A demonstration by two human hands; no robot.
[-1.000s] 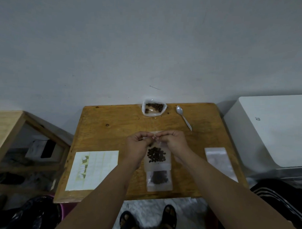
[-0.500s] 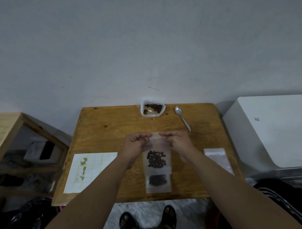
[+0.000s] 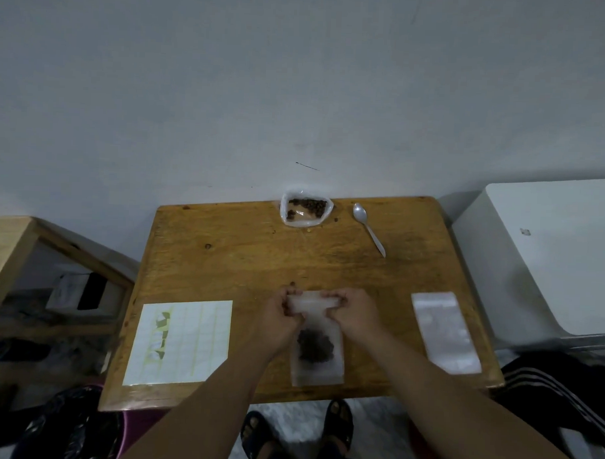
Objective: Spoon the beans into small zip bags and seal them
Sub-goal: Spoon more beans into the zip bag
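Observation:
A small clear zip bag (image 3: 316, 346) with dark beans in it lies near the front middle of the wooden table (image 3: 245, 261). My left hand (image 3: 279, 319) pinches the left end of the bag's top strip and my right hand (image 3: 351, 315) pinches the right end. The bag covers whatever lies under it. At the table's far edge sits an open plastic bag of beans (image 3: 307, 209). A white plastic spoon (image 3: 368, 226) lies to its right, untouched.
A stack of empty zip bags (image 3: 445, 332) lies at the table's right. A white label sheet (image 3: 182, 340) lies at the front left. A white appliance (image 3: 547, 258) stands to the right, a wooden shelf (image 3: 9, 250) to the left. My feet are below the front edge.
Both hands have drawn the filled bag toward the table's front edge. It now covers the second filled bag that showed below it earlier. My fingers have spread to the ends of the top strip.

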